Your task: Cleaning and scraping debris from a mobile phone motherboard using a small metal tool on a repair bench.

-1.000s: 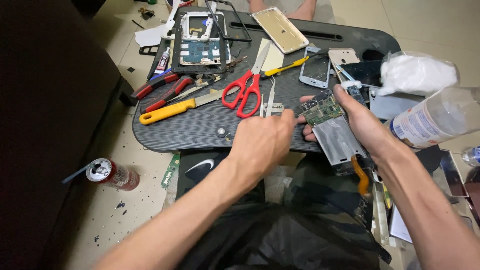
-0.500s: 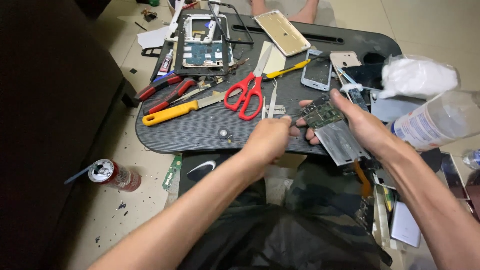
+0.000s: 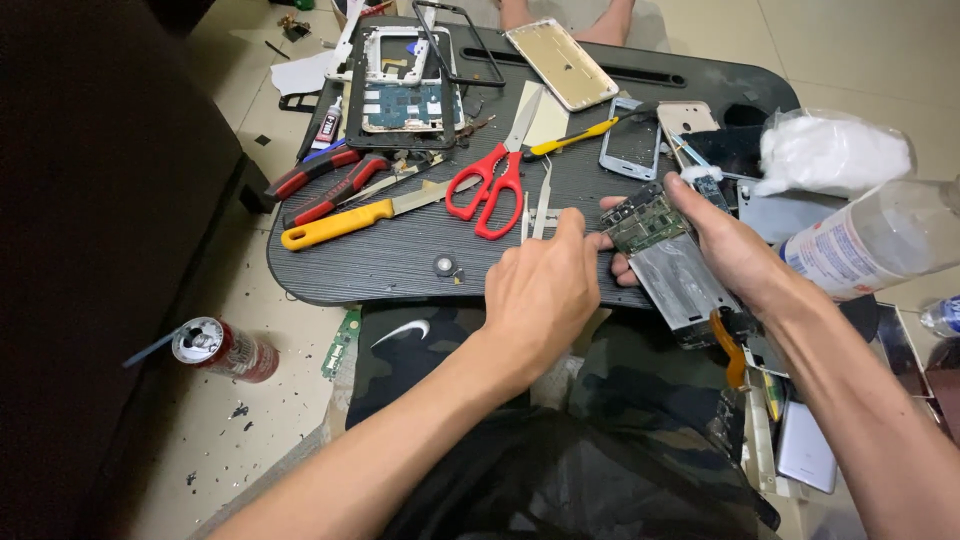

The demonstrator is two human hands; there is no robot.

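My right hand (image 3: 742, 262) cradles an opened phone (image 3: 683, 283) from beneath, over the near edge of the black lap table (image 3: 400, 262). Its green circuit board (image 3: 648, 222) and silver shield face up. My left hand (image 3: 540, 295) is closed, thumb and forefinger pinched at the board's left edge. Whether a small tool sits between those fingers is hidden. Metal tweezers (image 3: 541, 198) lie on the table just beyond the left thumb.
Red scissors (image 3: 495, 185), a yellow-handled knife (image 3: 340, 222), red pliers (image 3: 320, 178), a tablet frame (image 3: 405, 85) and a gold phone back (image 3: 560, 62) crowd the table. A plastic bottle (image 3: 870, 240) and a white bag (image 3: 830, 155) sit at the right. A drink can (image 3: 215, 348) stands on the floor at the left.
Both hands stay together at the phone. The left thumb has lifted slightly and the phone has tilted a little in my right hand.
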